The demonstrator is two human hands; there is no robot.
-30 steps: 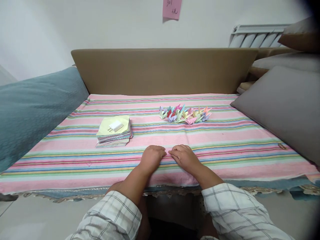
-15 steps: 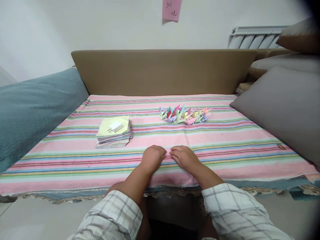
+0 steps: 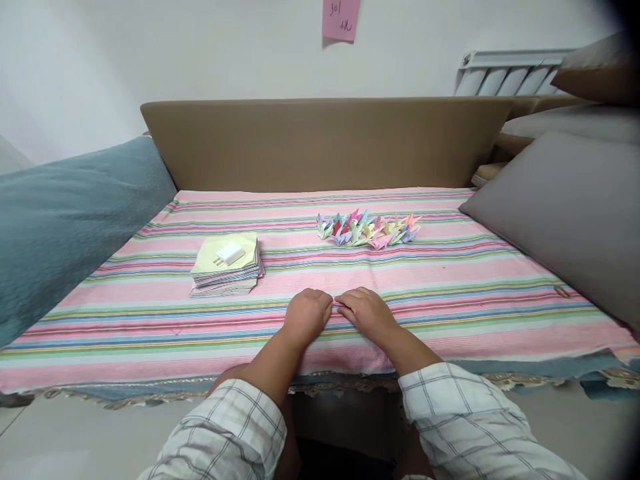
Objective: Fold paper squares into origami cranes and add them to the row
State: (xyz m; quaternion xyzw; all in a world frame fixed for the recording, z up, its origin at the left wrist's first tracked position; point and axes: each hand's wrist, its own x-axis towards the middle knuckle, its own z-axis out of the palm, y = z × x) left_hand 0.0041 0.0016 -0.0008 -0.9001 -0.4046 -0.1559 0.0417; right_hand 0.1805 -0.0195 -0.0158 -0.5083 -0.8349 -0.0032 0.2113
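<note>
My left hand rests low over the striped cloth, its fingers curled and pressed together. Facing it, my right hand has its fingers bent inward, and the fingertips of both hands almost meet. Whatever lies between or beneath the fingers is hidden or too small to name. Left of my hands stands a stack of square coloured paper, yellow on top, with a white charger plug lying on it. Beyond my right hand sits a cluster of several folded paper cranes in many colours.
A brown sofa back rises behind the cloth. A blue-green armrest borders the left, and grey cushions pile up on the right. A small brown ring-like item lies near them. A pink note hangs on the wall.
My hands have drawn slightly closer together, with the right hand's fingertips shifted a little left and away from me. The paper stack, plug and cranes stay in place.
</note>
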